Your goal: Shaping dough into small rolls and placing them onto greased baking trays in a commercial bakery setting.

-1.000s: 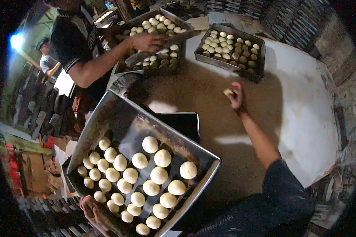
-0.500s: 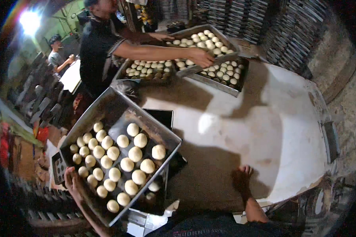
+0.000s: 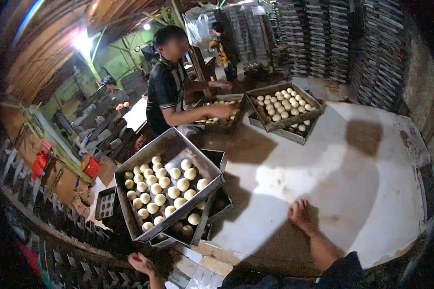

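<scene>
A deep metal tray point(image 3: 205, 180) of round pale dough balls point(image 3: 159, 189) sits tilted at the left, stacked crosswise on other trays. Just below its near corner is my left hand point(image 3: 143, 265), apart from the tray, holding nothing, its fingers loosely extended. On the pale tabletop point(image 3: 294, 180), to the right of the stack, rests my right hand point(image 3: 301, 215). Its fingers are curled in and nothing shows in them.
Across the table a co-worker point(image 3: 166, 89) reaches over a tray of dough balls point(image 3: 217, 126). Another dough tray point(image 3: 284, 103) lies on a lower one at the far side. A small moulded pan point(image 3: 106, 204) stands left of my stack. Tall stacks point(image 3: 318, 41) line the back.
My left hand has let go of the near tray, which now rests on the stack. The co-worker has released the far tray onto the one beneath. My view has tilted up.
</scene>
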`<action>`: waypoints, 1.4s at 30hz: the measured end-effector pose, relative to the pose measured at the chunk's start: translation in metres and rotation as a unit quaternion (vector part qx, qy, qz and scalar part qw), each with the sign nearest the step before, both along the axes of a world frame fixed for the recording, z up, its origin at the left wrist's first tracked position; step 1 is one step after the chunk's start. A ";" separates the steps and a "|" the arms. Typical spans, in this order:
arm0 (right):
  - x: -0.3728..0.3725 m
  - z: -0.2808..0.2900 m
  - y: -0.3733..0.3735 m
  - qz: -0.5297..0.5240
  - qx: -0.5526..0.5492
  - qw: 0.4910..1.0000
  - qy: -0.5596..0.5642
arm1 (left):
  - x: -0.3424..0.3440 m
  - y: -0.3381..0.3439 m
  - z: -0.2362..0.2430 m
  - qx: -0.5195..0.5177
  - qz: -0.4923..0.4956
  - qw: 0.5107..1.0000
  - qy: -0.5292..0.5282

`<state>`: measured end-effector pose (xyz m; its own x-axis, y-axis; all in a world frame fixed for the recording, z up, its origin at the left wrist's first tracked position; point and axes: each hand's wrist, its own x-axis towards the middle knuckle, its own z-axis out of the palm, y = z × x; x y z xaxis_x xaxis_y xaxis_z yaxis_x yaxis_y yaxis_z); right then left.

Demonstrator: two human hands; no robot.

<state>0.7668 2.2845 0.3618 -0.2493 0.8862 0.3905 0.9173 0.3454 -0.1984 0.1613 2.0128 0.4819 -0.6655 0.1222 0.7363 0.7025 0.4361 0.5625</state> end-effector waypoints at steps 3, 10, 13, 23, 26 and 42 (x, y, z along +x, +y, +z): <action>-0.083 0.084 -0.021 -0.049 0.029 0.998 0.025 | 0.027 -0.140 -0.143 -0.231 0.124 0.958 0.113; 0.022 0.012 -0.034 0.050 -0.125 0.988 0.075 | 0.106 -0.260 -0.244 -0.565 -0.051 0.754 -0.331; -0.014 0.093 -0.007 -0.080 0.029 0.996 0.035 | 0.097 -0.273 -0.258 -0.554 -0.092 0.772 -0.300; -0.078 -0.002 -0.026 0.048 0.188 0.981 -0.007 | 0.021 -0.231 -0.302 -0.337 -0.098 0.752 -0.557; 0.034 0.004 -0.005 0.108 -0.282 0.895 0.327 | 0.020 -0.197 -0.279 -0.181 -0.151 0.779 -0.581; -0.254 0.098 -0.061 0.095 0.031 0.958 0.268 | 0.080 -0.219 -0.276 -0.111 -0.055 0.703 -0.700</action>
<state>0.5128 2.2233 0.4597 -0.1524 0.8160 0.5575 0.6094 0.5217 -0.5971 0.2415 1.7934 0.2060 -0.6970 0.2385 -0.6762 -0.4355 0.6084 0.6635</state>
